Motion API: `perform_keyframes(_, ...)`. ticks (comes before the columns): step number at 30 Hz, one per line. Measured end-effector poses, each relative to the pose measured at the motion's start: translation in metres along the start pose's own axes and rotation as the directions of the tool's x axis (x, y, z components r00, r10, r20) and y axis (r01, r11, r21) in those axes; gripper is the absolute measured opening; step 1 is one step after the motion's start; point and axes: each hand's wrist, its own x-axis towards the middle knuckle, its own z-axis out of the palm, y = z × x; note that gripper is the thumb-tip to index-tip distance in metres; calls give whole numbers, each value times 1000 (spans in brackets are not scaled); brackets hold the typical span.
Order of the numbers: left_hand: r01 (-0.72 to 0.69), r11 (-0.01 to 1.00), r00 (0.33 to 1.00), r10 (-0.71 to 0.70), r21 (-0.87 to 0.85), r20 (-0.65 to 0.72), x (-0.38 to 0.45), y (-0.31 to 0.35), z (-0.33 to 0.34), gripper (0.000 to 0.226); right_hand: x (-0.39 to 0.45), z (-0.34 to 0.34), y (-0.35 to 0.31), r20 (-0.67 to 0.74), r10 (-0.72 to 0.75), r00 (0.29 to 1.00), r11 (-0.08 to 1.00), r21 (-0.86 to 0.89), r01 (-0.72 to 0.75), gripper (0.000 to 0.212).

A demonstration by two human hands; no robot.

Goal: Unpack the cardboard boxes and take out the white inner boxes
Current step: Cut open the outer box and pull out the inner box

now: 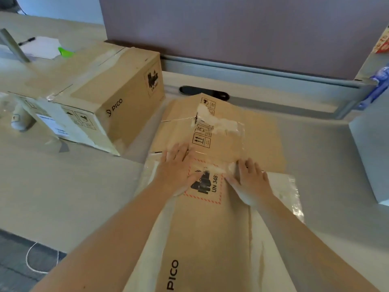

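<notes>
Both my hands are flat on the flattened cardboard box (210, 218) right in front of me, fingers straight and spread, gripping nothing. My left hand (175, 171) presses the cardboard just left of the red-dashed label (207, 184), its thumb reaching onto the black printing there, and my right hand (249, 183) presses just right of that same label, beside the "UN 348" lettering. The cardboard lies spread across the grey worktop (63, 186), running from the near edge out toward the far divider, with "PICO" printed on the near part between my forearms. On the far part there is torn clear tape (219, 123) with a ragged white patch, next to a strip of handling symbols. A loose sheet of clear plastic (294, 199) pokes out at the right, beyond my right wrist. Off to the left and farther away stands a second cardboard box (101, 85), still taped shut, "PICO" on the side facing me and a white sticker (52, 125) on its near-left end. Far left, behind that box, lies white paper (42, 47) with a black pen (27, 41) on it and something bright green (65, 52) beside it. I can see no white inner box from here.
</notes>
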Motion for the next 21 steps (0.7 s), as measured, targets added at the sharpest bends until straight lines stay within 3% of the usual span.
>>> perform_keyframes(4, 13, 1000, 1000, -12, -12, 22, 16, 9, 2, 72, 8, 3, 7, -1, 4, 1000, 1000, 17, -4, 68)
perform_keyframes(12, 42, 999, 997, -43, 22, 65, 40, 4, 43, 70, 39, 22, -10, 6, -38, 999, 992, -118, 38, 71)
perform_keyframes(21, 103, 995, 994, -103, 5, 35, 59, 2, 51, 67, 70, 25, -8, -16, -64, 998, 983, -171, 60, 69)
